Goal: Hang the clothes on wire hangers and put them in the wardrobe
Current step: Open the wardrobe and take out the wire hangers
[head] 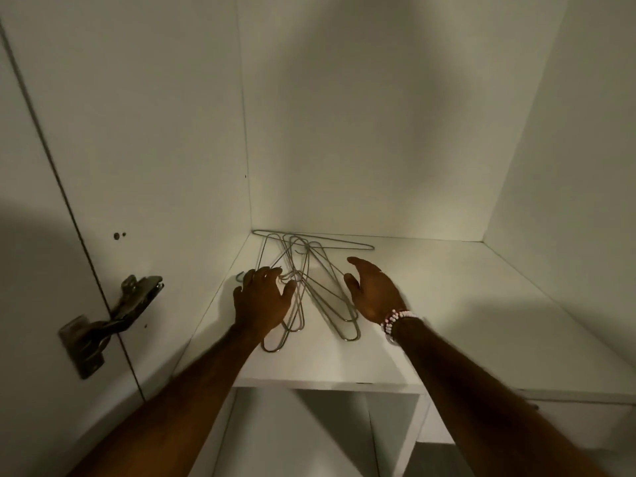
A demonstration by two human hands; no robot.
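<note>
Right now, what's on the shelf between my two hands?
A loose pile of wire hangers lies flat on the white shelf between the left hand and the right hand, both open, as the head view shows.

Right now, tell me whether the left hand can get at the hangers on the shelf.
Probably yes. The left hand is spread over the hook ends of the hangers, which lie flat on the shelf with nothing between. Whether it touches them yet is unclear.

Hangers heaped on shelf, toward back-left corner. Left hand at pile's left, right hand at its right. Hinge farther left.
</note>
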